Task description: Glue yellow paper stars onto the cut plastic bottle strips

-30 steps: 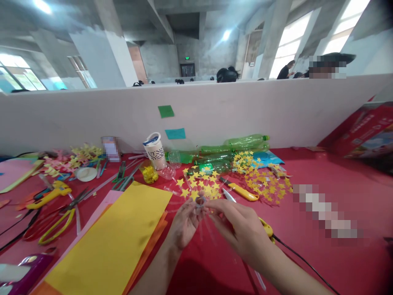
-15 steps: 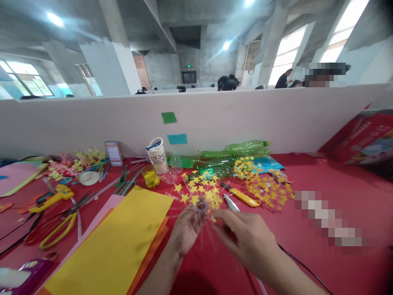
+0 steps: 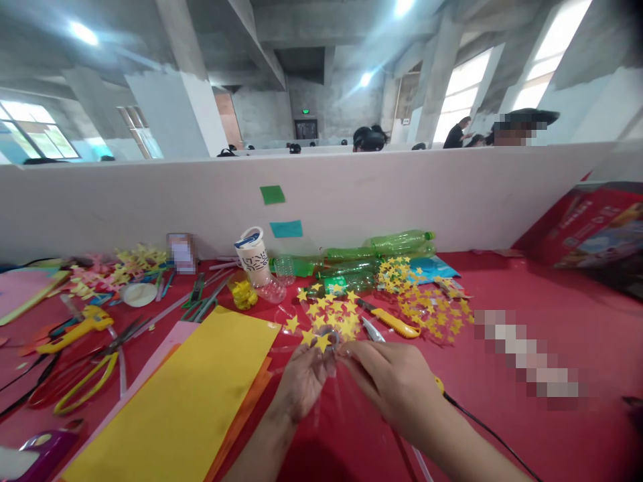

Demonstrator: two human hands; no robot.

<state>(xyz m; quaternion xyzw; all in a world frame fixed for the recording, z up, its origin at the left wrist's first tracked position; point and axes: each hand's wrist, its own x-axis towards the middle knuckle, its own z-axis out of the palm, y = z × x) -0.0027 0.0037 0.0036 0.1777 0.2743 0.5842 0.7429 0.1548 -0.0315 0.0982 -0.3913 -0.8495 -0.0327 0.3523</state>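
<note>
My left hand [image 3: 304, 378] is closed around the round neck of a clear plastic bottle piece, whose thin strips fan outward. Yellow stars [image 3: 331, 309] sit along those strips, in front of and above the fingers. The fingertips of my right hand [image 3: 384, 371] are pinched together at the right edge of the ring-shaped neck [image 3: 329, 337]. What lies between those fingertips is too small to make out. Just beyond the right hand are a silver blade tip [image 3: 372, 329] and a yellow utility knife [image 3: 396, 323].
Yellow paper sheets [image 3: 175, 388] lie left, beside yellow-handled scissors [image 3: 93, 381] and a yellow glue gun [image 3: 83, 329]. Behind stand a white cup [image 3: 254, 261] and green bottles [image 3: 351, 268]. A second star cluster [image 3: 432, 308] lies right. A white partition [image 3: 201, 201] closes the back.
My right hand has moved left, bringing its fingertips to the neck. A yellow star now shows in front of the ring. The view has shifted slightly.
</note>
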